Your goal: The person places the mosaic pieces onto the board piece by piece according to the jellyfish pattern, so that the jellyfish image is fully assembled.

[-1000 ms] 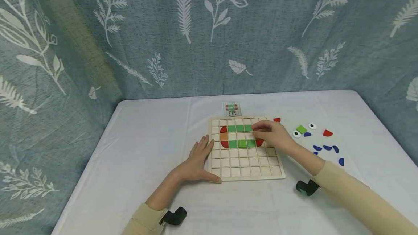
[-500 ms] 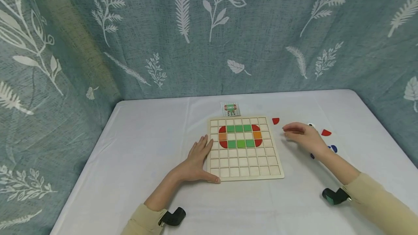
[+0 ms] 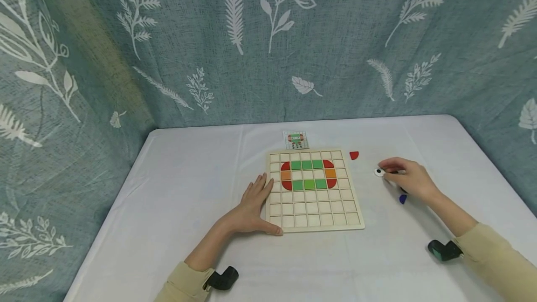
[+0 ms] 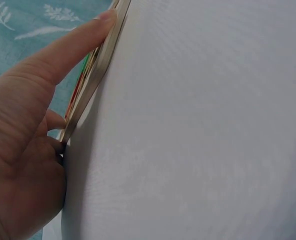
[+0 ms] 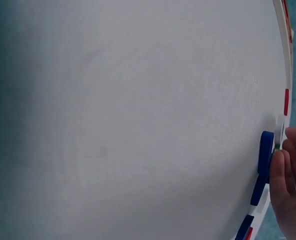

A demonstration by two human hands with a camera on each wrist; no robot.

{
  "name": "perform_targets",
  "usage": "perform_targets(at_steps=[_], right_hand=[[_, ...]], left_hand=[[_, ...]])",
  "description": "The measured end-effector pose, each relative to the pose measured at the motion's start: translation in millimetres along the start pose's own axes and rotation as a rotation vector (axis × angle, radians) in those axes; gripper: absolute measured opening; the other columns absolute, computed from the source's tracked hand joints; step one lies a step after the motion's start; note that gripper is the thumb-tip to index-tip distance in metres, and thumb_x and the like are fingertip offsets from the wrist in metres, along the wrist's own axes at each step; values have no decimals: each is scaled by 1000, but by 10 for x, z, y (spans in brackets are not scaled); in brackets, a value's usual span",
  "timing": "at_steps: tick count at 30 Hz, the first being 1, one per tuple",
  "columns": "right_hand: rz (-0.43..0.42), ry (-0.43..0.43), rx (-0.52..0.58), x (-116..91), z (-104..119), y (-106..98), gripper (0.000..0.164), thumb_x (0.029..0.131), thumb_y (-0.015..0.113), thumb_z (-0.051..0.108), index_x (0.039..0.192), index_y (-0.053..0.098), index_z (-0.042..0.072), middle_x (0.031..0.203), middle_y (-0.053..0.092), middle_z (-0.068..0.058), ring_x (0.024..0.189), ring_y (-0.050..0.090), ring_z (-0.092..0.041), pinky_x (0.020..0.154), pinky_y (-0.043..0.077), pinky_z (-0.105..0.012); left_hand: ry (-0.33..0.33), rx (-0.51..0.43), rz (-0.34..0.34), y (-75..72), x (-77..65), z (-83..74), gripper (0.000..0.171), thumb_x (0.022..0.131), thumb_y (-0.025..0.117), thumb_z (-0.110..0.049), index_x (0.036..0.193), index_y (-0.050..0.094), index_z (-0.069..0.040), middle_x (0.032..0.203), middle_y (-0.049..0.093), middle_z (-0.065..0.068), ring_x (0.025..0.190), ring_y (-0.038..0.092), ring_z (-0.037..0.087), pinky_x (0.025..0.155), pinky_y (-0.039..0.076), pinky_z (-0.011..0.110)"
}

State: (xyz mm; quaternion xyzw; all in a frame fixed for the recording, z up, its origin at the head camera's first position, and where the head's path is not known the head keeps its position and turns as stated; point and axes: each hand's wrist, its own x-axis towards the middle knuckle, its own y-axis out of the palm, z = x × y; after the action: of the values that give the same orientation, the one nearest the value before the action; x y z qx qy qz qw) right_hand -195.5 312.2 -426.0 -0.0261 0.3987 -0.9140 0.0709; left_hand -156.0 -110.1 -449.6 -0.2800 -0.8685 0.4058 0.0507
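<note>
From the head, we look forward and down over the white table [image 3: 176, 190], board [image 3: 312, 208] mid-frame, curtain [image 3: 189, 36] above. From the left wrist, we sit close, the left hand [image 4: 28, 120] filling the left side; the board's edge, upper left, is shared with the head view. From the right wrist, we look low along the table, sharing the right hand [image 5: 292, 187], lower right, with the head view.
</note>
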Motion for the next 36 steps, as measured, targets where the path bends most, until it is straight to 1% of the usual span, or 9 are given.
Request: perform_targets(at_steps=[3,5,10,14,18,25,29,33,36], right_hand=[[14,-35,-33,12,-19,1,30,94,63,7,123,63,0,116,64,-21,106,59,-35,76,54,-35],[20,-66,-56,22,-30,5,30,93,62,3,122,64,1,117,64,-22,104,59,-34,76,54,-37],[20,-149,-116,55,-44,23,30,90,62,-3,119,66,1,111,65,-20,87,57,-26,63,49,-28],[14,-187,-133,70,-44,40,26,88,67,0,114,68,0,100,67,-12,78,53,-19,60,45,-24],[14,-195,-147,73,-45,53,24,88,70,6,111,69,0,92,65,-6,72,48,-16,56,41,-24],[72,-225,-186,102,-19,48,29,90,69,8,119,68,4,96,62,-6,70,45,-15,55,39,-26],[43,-229,-204,122,-2,75,26,87,73,11,111,70,1,89,60,-3,71,46,-15,57,40,-26],[10,-190,-208,127,15,101,28,84,78,20,101,68,0,86,60,-4,74,48,-18,61,42,-27],[27,-178,-198,125,15,99,35,83,80,27,104,68,2,91,61,-6,76,48,-18,63,43,-28]], left_hand=[[-2,2,4,2,4,4,129,65,88,-48,156,9,-1,162,-5,17,148,-11,23,118,-5,44],[-1,0,5,5,7,8,129,65,88,-48,156,9,-1,162,-6,17,148,-11,24,118,-5,45],[-2,-4,5,9,10,9,129,65,88,-48,156,9,-2,162,-6,17,148,-11,24,118,-5,44],[-1,-2,4,9,11,5,129,65,88,-48,156,9,-2,162,-5,17,148,-11,24,118,-5,44],[-5,-3,5,11,15,5,129,65,88,-48,156,9,-2,162,-6,16,148,-11,24,118,-5,44],[-11,-5,7,7,10,7,129,66,88,-48,156,9,-2,162,-7,16,148,-12,23,118,-5,44],[-11,-4,8,2,5,3,128,66,88,-48,156,8,-3,162,-7,16,148,-12,23,118,-5,44],[-11,0,4,2,5,4,128,66,88,-48,156,9,-3,162,-7,16,148,-11,24,118,-5,43],[-10,2,4,2,5,4,128,65,88,-48,156,9,-2,162,-7,16,148,-11,24,118,-5,43]])
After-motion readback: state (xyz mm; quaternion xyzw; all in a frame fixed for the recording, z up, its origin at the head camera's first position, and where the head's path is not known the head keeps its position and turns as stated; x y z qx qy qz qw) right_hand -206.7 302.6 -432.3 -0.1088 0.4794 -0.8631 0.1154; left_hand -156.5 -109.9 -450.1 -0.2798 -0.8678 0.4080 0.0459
